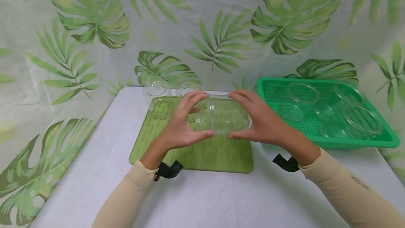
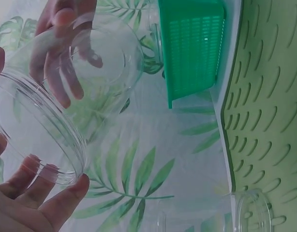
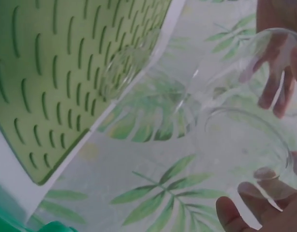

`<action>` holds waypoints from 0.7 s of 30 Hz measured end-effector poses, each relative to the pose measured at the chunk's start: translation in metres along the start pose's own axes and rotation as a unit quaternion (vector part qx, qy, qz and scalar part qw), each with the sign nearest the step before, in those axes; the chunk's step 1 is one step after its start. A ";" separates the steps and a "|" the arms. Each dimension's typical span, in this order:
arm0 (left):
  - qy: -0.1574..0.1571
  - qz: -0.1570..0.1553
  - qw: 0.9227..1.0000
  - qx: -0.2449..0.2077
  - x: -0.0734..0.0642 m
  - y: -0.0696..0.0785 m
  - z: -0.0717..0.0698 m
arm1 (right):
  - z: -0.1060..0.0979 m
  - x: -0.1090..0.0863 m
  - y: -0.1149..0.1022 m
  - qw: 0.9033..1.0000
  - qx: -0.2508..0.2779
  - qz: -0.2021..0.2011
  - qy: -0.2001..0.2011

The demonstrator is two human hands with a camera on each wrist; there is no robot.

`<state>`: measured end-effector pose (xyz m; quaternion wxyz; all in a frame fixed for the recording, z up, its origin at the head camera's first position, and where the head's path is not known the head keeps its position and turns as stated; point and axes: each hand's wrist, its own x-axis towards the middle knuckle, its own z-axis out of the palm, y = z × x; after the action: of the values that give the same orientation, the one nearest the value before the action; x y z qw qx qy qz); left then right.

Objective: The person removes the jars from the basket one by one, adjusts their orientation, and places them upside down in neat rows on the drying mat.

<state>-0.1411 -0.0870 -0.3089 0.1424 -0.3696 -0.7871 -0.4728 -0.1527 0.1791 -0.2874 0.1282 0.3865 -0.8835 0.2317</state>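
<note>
A clear bowl (image 1: 229, 115) lies on its side in the air, held between both hands above the green mat (image 1: 218, 157). My left hand (image 1: 181, 126) grips it at the rim end, thumb below and fingers above. My right hand (image 1: 261, 119) grips the base end, with its fingers and thumb spread around the wall. In the left wrist view the bowl's ridged rim (image 2: 66, 145) rests against the left fingertips (image 2: 73, 191). The right fingers show through the clear wall there. The right wrist view shows the round base (image 3: 245, 130) close to the right fingertips (image 3: 255, 193).
On the mat's far left corner stand two clear containers, one at the left (image 1: 158, 103) and another (image 1: 186, 89) partly behind the left hand. A green perforated basket (image 1: 348, 143) on the right holds several clear bowls (image 1: 362, 119). A leaf-patterned sheet (image 1: 218, 45) hangs behind the white table (image 1: 202, 200).
</note>
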 end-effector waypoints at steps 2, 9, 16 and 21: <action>0.001 0.001 1.000 0.005 -0.001 0.000 -0.001 | 0.000 -0.002 0.002 1.000 0.001 -0.001 -0.003; 0.005 -0.006 1.000 -0.008 -0.005 0.000 0.002 | 0.003 -0.012 0.009 0.997 0.066 0.029 -0.003; 0.022 0.006 0.999 -0.037 -0.001 0.000 0.003 | 0.009 -0.021 0.010 0.973 0.207 0.102 0.020; 0.038 0.006 0.997 -0.060 -0.002 0.001 0.006 | 0.015 -0.026 0.009 0.941 0.315 0.120 0.025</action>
<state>-0.1388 -0.0827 -0.3124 0.1528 -0.3634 -0.7493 -0.5322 -0.1427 0.1929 -0.3137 -0.0065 0.2928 -0.8015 0.5214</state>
